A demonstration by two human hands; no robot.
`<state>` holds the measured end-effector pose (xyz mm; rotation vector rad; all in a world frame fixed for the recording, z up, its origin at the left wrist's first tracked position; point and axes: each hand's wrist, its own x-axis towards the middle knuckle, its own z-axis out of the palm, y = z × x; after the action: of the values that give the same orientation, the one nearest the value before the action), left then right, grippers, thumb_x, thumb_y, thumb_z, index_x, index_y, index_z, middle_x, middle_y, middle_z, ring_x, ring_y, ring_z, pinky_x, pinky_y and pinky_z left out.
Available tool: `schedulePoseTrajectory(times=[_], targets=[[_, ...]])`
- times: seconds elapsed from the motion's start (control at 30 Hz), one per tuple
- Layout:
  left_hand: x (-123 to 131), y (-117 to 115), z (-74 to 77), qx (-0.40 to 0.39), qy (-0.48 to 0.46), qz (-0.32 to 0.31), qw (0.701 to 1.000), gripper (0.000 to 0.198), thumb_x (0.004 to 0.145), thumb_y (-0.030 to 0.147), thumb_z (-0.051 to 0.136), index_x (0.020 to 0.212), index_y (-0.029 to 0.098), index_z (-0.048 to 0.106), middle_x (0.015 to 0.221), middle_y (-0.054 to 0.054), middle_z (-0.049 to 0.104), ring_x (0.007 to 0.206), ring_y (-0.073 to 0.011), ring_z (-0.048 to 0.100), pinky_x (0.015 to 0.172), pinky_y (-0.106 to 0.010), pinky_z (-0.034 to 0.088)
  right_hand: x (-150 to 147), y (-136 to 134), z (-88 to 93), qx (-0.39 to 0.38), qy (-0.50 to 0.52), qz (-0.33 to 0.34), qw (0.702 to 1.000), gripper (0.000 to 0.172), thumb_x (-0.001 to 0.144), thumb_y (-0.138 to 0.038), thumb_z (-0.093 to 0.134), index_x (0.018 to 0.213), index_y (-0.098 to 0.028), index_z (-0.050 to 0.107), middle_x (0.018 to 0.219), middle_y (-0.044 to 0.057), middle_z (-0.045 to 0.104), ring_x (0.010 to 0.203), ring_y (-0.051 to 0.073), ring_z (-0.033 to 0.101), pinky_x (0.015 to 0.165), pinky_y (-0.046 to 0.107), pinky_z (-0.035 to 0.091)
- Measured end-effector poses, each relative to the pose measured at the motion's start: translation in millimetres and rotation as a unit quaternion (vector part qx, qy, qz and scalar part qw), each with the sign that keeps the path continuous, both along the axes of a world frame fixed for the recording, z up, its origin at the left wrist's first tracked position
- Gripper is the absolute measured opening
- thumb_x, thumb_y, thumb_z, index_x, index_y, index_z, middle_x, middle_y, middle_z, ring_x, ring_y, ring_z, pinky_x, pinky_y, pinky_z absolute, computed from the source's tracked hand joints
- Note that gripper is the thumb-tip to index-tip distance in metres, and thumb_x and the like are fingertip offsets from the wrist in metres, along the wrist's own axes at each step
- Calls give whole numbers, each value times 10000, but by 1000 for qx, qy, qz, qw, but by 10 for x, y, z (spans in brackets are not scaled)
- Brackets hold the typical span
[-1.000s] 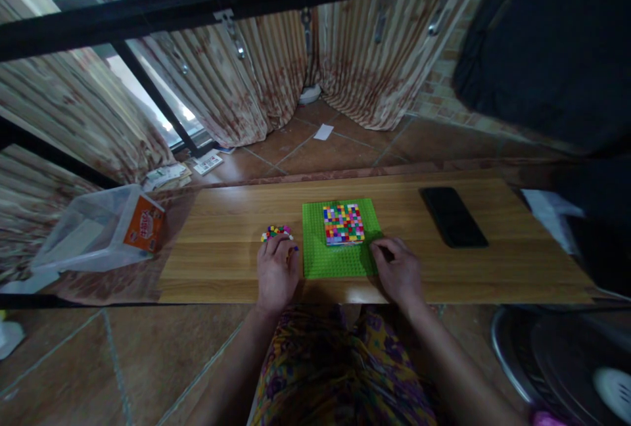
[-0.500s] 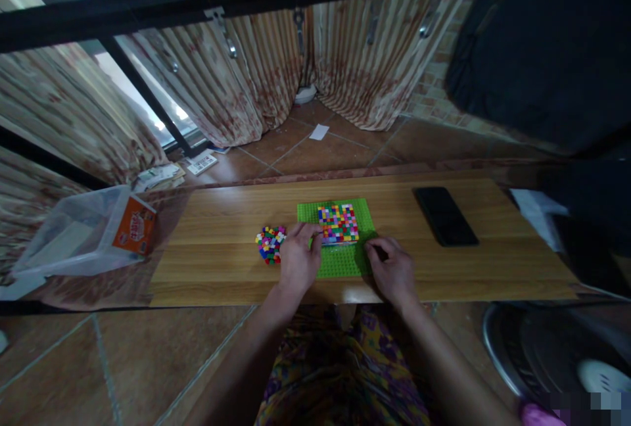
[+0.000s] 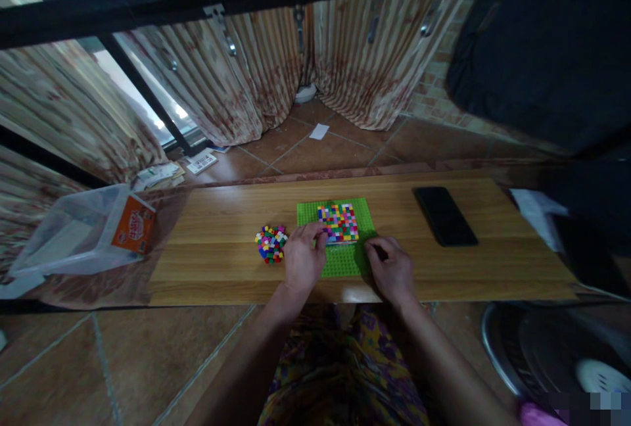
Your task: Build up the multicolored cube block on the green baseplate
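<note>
A green studded baseplate lies on the bench, bearing a block of small multicoloured toy bricks. My left hand is at the block's near left corner, thumb and fingers pinched together. Whatever sits between those fingertips is too small to make out. At the right edge of the baseplate rests my right hand, its fingers curled and thumb against forefinger; I cannot see what it holds, if anything. Just left of my left hand is a pile of loose toy bricks in mixed colours.
A black phone lies on the right part of the wooden bench. On the left stands a clear plastic bin with an orange label. Papers lie behind it. A dark round object is at the lower right.
My left hand has shifted slightly right, its fingertips now over the block's near left corner. My right hand has stayed almost still.
</note>
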<state>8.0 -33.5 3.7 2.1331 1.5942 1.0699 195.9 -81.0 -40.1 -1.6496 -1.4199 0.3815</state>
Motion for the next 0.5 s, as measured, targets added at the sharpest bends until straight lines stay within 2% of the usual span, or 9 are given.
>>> schedulePoseTrajectory(times=[0.37,0.5], targets=[[-70,-75,-13,4,4,0,1000,193,888,114,558,1015,197,677,951,-51,741,913,-201,687,844,-347,551,4,1,-13,3,-8,-2,1000,246,909,-372,521,818,-209,680,845,61,675,813,217,632,751,342,481],[-97,-157,-30,21,16,-18,999,249,908,131,549,1107,211,677,1043,-67,722,975,-200,665,886,-350,542,3,0,-18,8,-4,1,1000,244,909,-373,522,822,-208,679,851,62,678,822,217,634,759,340,484]])
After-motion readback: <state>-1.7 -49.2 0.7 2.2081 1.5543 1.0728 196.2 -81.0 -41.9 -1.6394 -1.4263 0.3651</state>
